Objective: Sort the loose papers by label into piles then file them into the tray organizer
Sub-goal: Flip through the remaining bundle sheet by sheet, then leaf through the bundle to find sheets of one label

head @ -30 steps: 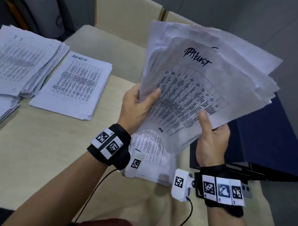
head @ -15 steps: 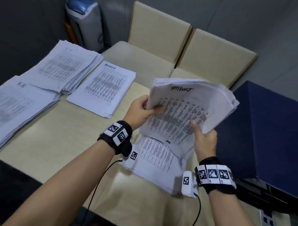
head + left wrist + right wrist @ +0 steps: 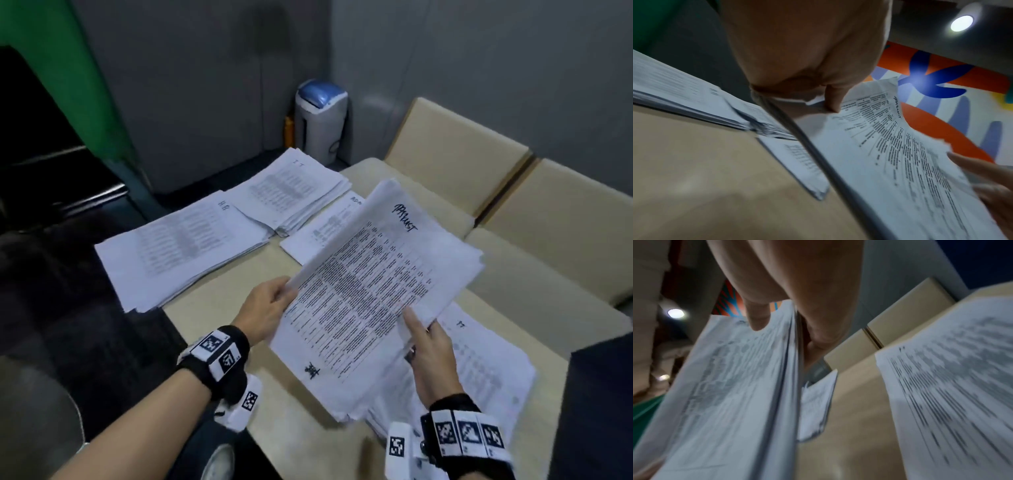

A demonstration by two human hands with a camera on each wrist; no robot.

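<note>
I hold a thick stack of printed papers [image 3: 370,284] above the beige table [image 3: 219,308], tilted, with a handwritten label at its far end. My left hand [image 3: 286,291] grips its left edge, thumb on top [image 3: 834,100]. My right hand [image 3: 416,322] pinches the right edge, thumb on the top sheet [image 3: 758,318] and fingers beneath. Under the stack, a loose pile [image 3: 486,366] lies on the table. Sorted piles lie at the left: a large near pile [image 3: 178,253], a thick far pile [image 3: 291,192] and a thin pile [image 3: 318,233] partly hidden by the held stack. The dark blue tray organizer [image 3: 603,394] shows at the right edge.
Two cream chairs [image 3: 455,154] [image 3: 565,212] stand behind the table. A white bin with a blue lid [image 3: 322,120] sits in the far corner by the grey wall. The table's left edge drops to a dark floor [image 3: 68,274].
The held stack has come down from near upright to a flatter tilt and swung left toward the sorted piles. Both hands keep their hold. The view has turned left.
</note>
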